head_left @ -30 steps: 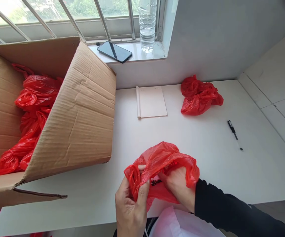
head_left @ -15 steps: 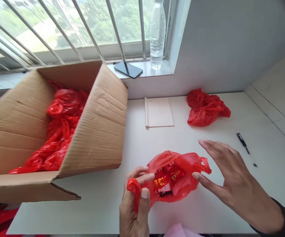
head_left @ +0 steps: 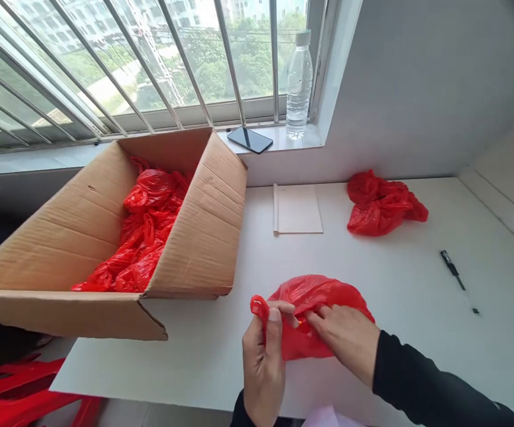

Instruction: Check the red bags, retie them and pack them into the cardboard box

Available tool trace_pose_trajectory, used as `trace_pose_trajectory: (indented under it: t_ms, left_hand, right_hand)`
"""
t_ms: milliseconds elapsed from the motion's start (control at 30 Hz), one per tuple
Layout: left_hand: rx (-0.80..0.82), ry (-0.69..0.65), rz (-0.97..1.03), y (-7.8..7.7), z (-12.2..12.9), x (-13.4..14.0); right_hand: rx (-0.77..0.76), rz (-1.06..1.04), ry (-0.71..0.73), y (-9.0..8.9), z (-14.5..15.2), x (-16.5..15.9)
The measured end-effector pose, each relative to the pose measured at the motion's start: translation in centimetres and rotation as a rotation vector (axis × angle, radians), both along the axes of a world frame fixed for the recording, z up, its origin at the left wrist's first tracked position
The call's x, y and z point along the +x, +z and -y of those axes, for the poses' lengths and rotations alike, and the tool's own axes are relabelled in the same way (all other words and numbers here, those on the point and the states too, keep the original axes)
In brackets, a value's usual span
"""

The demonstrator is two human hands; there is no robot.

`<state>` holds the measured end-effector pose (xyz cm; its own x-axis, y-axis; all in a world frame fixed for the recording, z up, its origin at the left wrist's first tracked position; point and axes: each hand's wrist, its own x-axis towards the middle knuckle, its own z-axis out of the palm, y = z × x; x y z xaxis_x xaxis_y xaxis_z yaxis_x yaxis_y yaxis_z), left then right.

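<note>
The bag [head_left: 323, 290], red and thin, sits to the right of the box [head_left: 198, 231], toward the person's side of the tabletop [head_left: 194, 362]. The left hand [head_left: 263, 362] has its fingers closed on a twisted end of it, on the side facing the box. The right hand [head_left: 345, 335] lies over the bag on the side away from the box, its fingers bent down into the folds at the mouth; whether they grip anything, I cannot tell.

More red bags [head_left: 152, 193] lie piled inside the box. Right of the box, against the wall, lies a pad [head_left: 299, 210]; farther right come a crumpled bag [head_left: 385, 204] and a pen [head_left: 456, 276]. Behind the box's right side, a phone [head_left: 251, 140] lies and a bottle [head_left: 299, 89] stands upright on the sill [head_left: 314, 137].
</note>
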<state>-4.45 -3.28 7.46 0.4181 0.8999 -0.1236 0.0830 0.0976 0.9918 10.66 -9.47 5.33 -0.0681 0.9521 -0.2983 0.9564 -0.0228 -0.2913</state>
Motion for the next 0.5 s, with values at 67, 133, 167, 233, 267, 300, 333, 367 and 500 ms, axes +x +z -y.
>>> trace_pose_trajectory:
  t_ms: [67, 133, 167, 233, 267, 300, 333, 367, 500]
  left_hand:
    - [-0.003, 0.004, -0.023, -0.5, 0.0, -0.2]
    - [-0.005, 0.002, -0.027, -0.9, 0.0, -0.3]
    - [-0.008, -0.006, -0.025, -1.0, 0.1, -0.3]
    - [-0.007, -0.031, -0.018, -1.0, 0.3, -0.3]
    - [-0.004, -0.043, -0.017, -0.9, 0.4, -0.2]
    - [0.001, -0.054, -0.018, -0.9, 0.5, -0.2]
    - [0.008, -0.068, -0.020, -0.9, 0.5, -0.2]
    - [0.017, -0.084, -0.020, -0.9, 0.5, -0.3]
    - [0.070, -0.139, -0.027, -1.1, 0.3, -0.7]
  right_hand:
    - [-0.158, 0.138, -0.023, -1.3, -0.1, 1.0]
    - [-0.190, 0.154, -0.057, -2.2, 0.2, 1.8]
    - [-0.194, 0.163, -0.075, -2.5, 0.4, 2.1]
    - [-0.190, 0.178, -0.105, -3.1, 0.5, 2.2]
    - [-0.182, 0.183, -0.118, -3.3, 0.4, 2.2]
    - [-0.170, 0.182, -0.129, -3.5, 0.3, 2.0]
    - [-0.153, 0.174, -0.138, -3.7, 0.1, 1.9]
    - [-0.130, 0.158, -0.145, -3.7, -0.1, 1.8]
    - [-0.012, 0.049, -0.128, -2.5, -1.4, 1.4]
